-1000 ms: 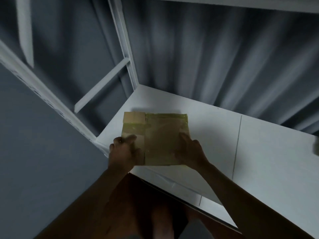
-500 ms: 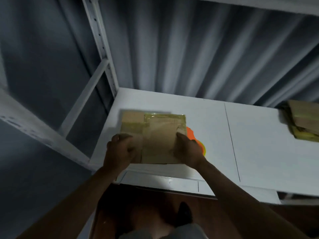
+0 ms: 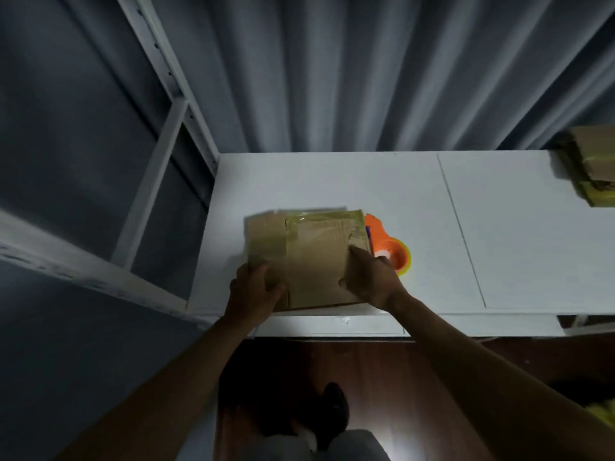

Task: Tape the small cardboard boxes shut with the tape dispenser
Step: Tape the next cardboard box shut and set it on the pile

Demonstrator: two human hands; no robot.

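Observation:
A small brown cardboard box (image 3: 312,257) with glossy tape across its top is at the near left part of the white shelf (image 3: 416,201). My left hand (image 3: 254,292) grips its near left corner. My right hand (image 3: 372,281) holds its near right edge, fingers on the top face. An orange tape dispenser (image 3: 389,251) with a yellow-green roll lies on the shelf just right of the box, partly hidden by the box and my right hand.
More taped cardboard boxes (image 3: 592,168) are stacked at the far right of the shelf. A white metal rack post (image 3: 169,81) rises at the left. Grey curtain folds hang behind the shelf. Dark floor and my feet lie below the front edge.
The view has swung right and down. The dispenser, hidden a second ago, now shows beside the box. Both hands have kept their hold on the box.

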